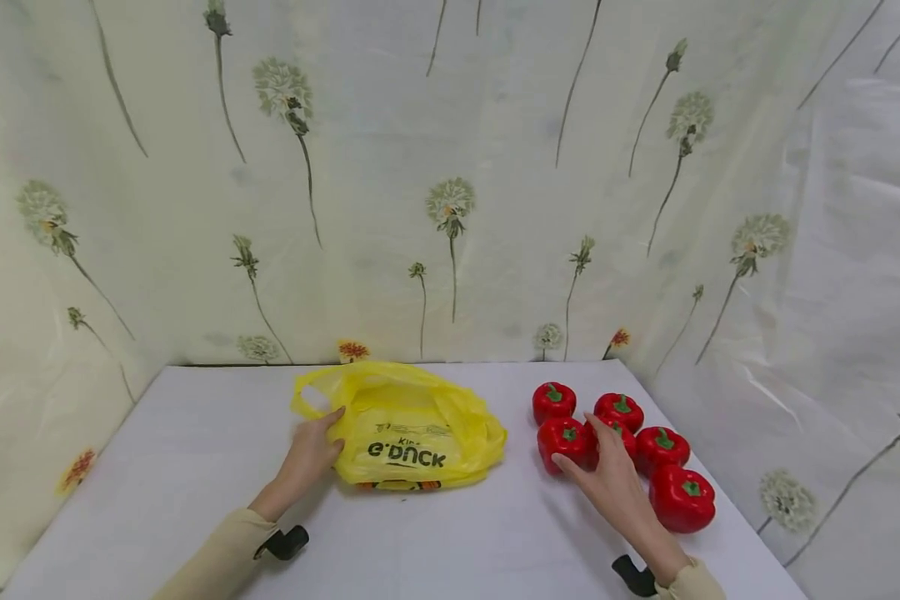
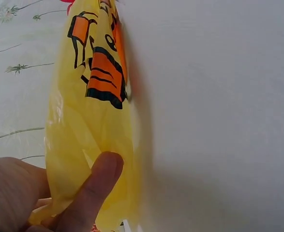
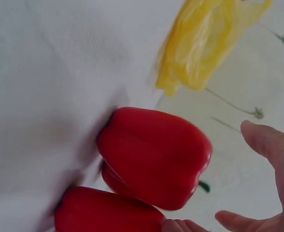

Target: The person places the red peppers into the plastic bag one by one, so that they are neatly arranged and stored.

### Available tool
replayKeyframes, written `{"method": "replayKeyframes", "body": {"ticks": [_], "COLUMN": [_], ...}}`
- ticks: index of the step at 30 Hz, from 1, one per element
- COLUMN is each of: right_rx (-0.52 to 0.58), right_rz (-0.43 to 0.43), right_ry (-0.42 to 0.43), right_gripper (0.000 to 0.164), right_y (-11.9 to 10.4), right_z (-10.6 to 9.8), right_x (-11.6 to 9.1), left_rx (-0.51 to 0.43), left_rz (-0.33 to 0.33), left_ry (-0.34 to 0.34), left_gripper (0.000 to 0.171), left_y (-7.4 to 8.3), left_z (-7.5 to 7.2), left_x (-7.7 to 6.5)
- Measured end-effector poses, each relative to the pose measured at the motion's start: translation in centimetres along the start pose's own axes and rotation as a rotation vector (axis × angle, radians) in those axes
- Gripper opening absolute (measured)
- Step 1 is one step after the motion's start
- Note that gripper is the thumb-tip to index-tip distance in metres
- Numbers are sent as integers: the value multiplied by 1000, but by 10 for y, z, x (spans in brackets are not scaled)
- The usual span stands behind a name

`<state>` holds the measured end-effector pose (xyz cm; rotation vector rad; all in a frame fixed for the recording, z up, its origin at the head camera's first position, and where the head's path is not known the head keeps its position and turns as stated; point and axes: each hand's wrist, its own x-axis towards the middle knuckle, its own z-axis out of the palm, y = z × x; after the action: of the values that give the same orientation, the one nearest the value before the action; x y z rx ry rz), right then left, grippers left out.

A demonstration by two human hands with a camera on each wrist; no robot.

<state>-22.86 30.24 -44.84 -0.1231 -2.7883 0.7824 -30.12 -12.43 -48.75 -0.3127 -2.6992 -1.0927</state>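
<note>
A yellow plastic bag [image 1: 412,425] with black "e-Duck" lettering lies on the white table, its mouth gaping toward the top. My left hand [image 1: 311,457] pinches the bag's left edge; in the left wrist view the thumb [image 2: 100,174] presses the yellow film, with fingers behind it. Over on the right stand several red bell peppers with green stems. My right hand [image 1: 611,467] is over them, thumb and fingers spread, closest to the front-left bell pepper [image 1: 558,443]. In the right wrist view a bell pepper [image 3: 156,154] stands in front of the parted thumb and fingers.
More bell peppers [image 1: 682,497] stand near the table's right edge, and one bell pepper [image 1: 553,403] sits at the back. A pale curtain [image 1: 375,183] with dandelion prints hangs behind and at both sides of the table [image 1: 420,550].
</note>
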Motion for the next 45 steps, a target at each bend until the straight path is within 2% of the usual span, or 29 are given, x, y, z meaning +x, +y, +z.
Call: {"method": "replayKeyframes", "body": {"ticks": [11, 19, 27, 31, 35, 40, 42, 45], "right_rx": [16, 18, 25, 26, 38, 74, 98, 143], "right_rz": [79, 77, 101, 126, 158, 151, 148, 151], "right_ry": [-13, 8, 18, -15, -54, -79, -92, -114], "right_gripper": [99, 101, 101, 100, 101, 99, 99, 104], "right_y": [-5, -4, -6, -6, -5, -1, 1, 4], "right_z": [14, 24, 31, 34, 38, 39, 40, 42], "right_x": [-2, -3, -2, 0, 1, 6, 9, 13], "left_rx": [-11, 16, 4, 7, 28, 74, 99, 169], "left_rz": [1, -13, -12, -27, -26, -8, -2, 1], "left_ry": [-2, -28, -10, -8, -8, -18, -21, -23], "left_gripper": [47, 36, 45, 49, 54, 60, 59, 48], "left_y": [0, -2, 0, 3, 7, 13, 15, 14], "left_z": [1, 2, -3, -7, -11, -19, -21, -20], "left_x": [2, 3, 2, 1, 1, -1, -1, -1]}}
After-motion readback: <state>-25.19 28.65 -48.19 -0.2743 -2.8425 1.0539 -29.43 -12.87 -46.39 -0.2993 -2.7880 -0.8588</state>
